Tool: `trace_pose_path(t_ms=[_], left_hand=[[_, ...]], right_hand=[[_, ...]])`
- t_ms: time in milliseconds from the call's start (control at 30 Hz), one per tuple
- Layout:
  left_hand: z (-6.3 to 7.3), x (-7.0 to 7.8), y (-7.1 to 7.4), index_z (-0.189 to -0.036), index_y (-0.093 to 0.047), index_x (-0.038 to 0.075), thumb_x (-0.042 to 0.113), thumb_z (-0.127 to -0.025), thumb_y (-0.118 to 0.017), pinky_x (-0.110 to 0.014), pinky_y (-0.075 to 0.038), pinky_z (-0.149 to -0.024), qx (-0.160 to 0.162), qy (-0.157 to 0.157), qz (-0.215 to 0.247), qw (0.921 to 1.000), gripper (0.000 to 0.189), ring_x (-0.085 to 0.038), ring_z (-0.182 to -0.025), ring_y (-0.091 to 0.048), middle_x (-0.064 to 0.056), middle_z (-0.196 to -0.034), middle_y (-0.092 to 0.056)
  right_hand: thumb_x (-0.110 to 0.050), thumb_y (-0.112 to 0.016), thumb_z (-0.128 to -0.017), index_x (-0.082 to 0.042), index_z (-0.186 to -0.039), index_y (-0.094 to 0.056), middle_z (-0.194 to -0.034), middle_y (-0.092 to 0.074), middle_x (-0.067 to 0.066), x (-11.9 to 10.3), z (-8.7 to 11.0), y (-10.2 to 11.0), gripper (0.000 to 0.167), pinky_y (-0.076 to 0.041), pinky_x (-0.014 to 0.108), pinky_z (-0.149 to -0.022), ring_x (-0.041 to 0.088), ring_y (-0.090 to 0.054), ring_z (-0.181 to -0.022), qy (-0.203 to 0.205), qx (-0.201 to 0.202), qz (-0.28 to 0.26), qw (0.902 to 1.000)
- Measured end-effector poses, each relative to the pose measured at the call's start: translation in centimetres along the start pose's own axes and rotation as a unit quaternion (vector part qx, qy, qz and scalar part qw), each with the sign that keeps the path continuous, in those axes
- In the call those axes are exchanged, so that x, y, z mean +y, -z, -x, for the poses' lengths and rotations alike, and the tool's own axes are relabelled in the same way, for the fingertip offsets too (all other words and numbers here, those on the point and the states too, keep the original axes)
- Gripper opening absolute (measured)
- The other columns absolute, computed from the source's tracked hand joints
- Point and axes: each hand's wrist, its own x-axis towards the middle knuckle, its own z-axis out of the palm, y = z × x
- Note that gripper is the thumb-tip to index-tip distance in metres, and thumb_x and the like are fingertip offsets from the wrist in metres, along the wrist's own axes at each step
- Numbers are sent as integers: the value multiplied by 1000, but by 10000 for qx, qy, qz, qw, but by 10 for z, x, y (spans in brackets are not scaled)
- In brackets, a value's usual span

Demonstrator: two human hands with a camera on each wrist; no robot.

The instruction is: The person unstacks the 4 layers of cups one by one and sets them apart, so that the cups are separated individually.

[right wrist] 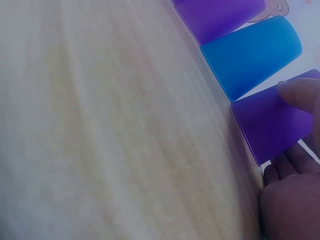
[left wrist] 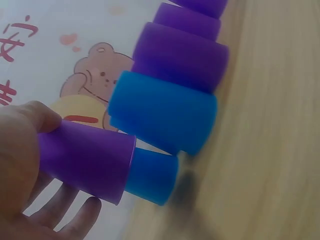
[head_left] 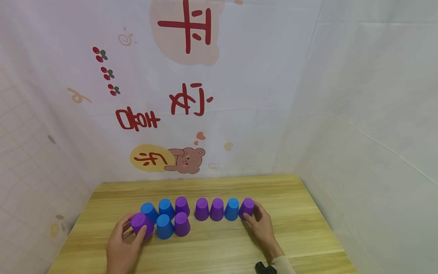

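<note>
My left hand [head_left: 121, 247] holds an upside-down purple cup [head_left: 141, 223] at the left end of the front row. In the left wrist view that purple cup [left wrist: 85, 157] hangs a little above the table, its rim partly covering a blue cup [left wrist: 154, 175]. Beside it stand a blue cup [head_left: 165, 227] and a purple cup [head_left: 182, 224]. At the far right my right hand [head_left: 262, 227] grips another purple cup [head_left: 247, 208], thumb on its near side. This cup [right wrist: 275, 120] stands on the table next to a blue cup [right wrist: 252, 57].
Behind the front row are two blue cups [head_left: 149, 212] [head_left: 166, 207] and a purple cup [head_left: 182, 205]. Two purple cups [head_left: 202, 210] [head_left: 217, 210] and a blue cup [head_left: 232, 210] continue rightward. The wooden table [head_left: 212, 255] meets a printed white curtain [head_left: 246, 114] at its back.
</note>
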Motion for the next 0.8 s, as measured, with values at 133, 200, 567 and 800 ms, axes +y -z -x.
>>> trace_pose_path(t_ms=[133, 200, 567, 800], left_hand=[[2, -7, -3, -150, -64, 2, 2, -96, -89, 6, -49, -92, -52, 31, -94, 9999, 60, 27, -115, -48, -21, -145, -72], [3, -9, -5, -150, -64, 2, 2, -95, -90, 6, -49, -92, -88, 29, -81, 9999, 60, 28, -114, -48, -22, -145, -72], [4, -18, -9, -149, -65, 1, 2, -94, -91, 4, -51, -92, -264, 60, -10, 9996, 60, 28, -114, -50, -22, -143, -73], [6, -17, -11, -149, -64, 2, 3, -94, -91, 6, -48, -93, -385, 222, -102, 9990, 62, 30, -112, -47, -23, -145, -72]], right_hand=[[-4, -85, -99, -2, -156, -61, -160, -64, 26, 1, 0, 0, 62, -41, 7, -120, 35, -59, -157, -28, 24, 24, 10000], [-5, -86, -99, -2, -156, -61, -160, -65, 26, 2, 0, 0, 62, -42, 7, -120, 35, -59, -157, -34, 32, 19, 10000], [-10, -85, -101, -2, -157, -60, -161, -65, 23, 2, 1, -1, 62, -41, 9, -122, 45, -54, -159, 70, -40, 48, 10000], [-11, -85, -102, -4, -158, -59, -161, -65, 22, 2, 1, 0, 62, -40, 7, -121, 45, -54, -159, 82, -63, 74, 9999]])
